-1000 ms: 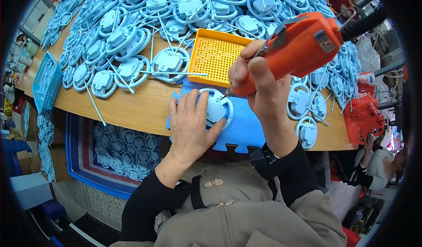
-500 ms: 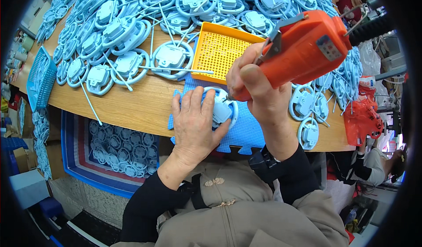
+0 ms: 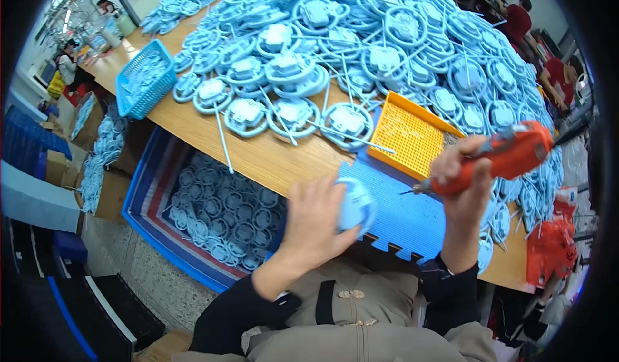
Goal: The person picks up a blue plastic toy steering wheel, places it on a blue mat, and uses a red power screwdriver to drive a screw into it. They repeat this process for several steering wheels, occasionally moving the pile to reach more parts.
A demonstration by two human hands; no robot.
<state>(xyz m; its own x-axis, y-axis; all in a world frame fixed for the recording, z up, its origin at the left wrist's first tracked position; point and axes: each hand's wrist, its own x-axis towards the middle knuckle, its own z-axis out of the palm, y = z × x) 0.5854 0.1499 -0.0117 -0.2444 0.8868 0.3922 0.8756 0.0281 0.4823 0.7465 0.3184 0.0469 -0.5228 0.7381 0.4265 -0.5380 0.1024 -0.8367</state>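
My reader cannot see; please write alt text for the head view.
A person's left hand holds a round blue part; the right hand grips an orange power screwdriver. Similar parts lie heaped on a wooden table.

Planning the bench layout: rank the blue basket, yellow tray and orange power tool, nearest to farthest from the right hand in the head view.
1. Orange power tool: in the right hand.
2. Yellow tray: beyond, to its left.
3. Blue basket: far left.
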